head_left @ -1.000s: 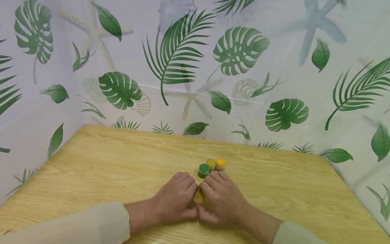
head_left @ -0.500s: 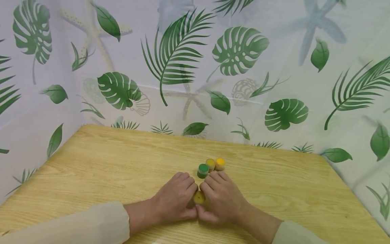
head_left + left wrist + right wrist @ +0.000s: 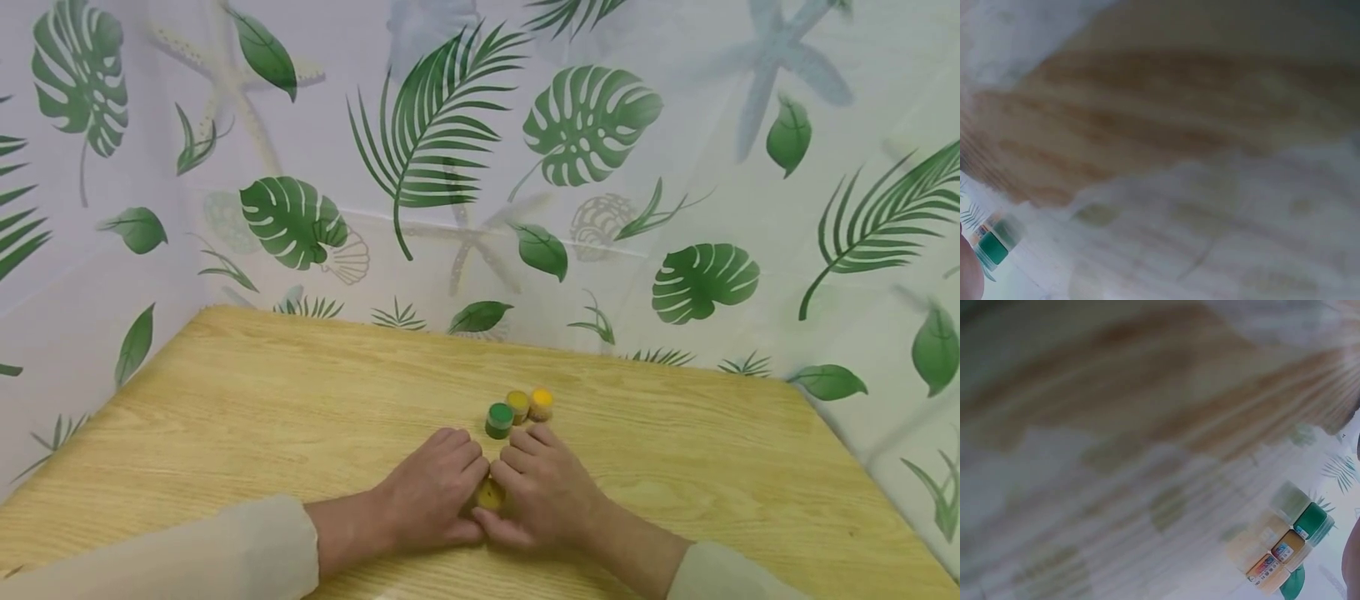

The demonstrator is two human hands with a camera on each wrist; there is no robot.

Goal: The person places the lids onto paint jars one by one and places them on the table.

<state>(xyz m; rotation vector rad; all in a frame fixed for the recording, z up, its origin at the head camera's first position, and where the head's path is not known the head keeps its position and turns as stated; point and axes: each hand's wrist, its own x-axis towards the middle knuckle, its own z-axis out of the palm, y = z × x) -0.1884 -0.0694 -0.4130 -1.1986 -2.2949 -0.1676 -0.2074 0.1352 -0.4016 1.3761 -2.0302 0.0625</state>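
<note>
At the table's near middle, my left hand (image 3: pixel 433 490) and right hand (image 3: pixel 553 492) meet with curled fingers. Between them they grip a small round yellow-brown thing (image 3: pixel 491 494) with a dark spot on top; most of it is hidden by the fingers, so its kind is unclear. The thumbs come together on its near side. Just beyond the knuckles stand three small paint jars: a green one (image 3: pixel 498 421), an olive-yellow one (image 3: pixel 517 405) and an orange-yellow one (image 3: pixel 542 403). In the left wrist view the green jar (image 3: pixel 991 250) shows; the right wrist view shows all three.
A wood-grain table (image 3: pixel 300 392) spreads out around the hands. Behind it and along the left hangs a white curtain (image 3: pixel 480 167) printed with green leaves, starfish and shells. Its lower edge meets the table's back edge.
Both hands and the round yellow-brown thing have shifted slightly towards me. The right thumb has slid a little to the left. All three jars stay where they were.
</note>
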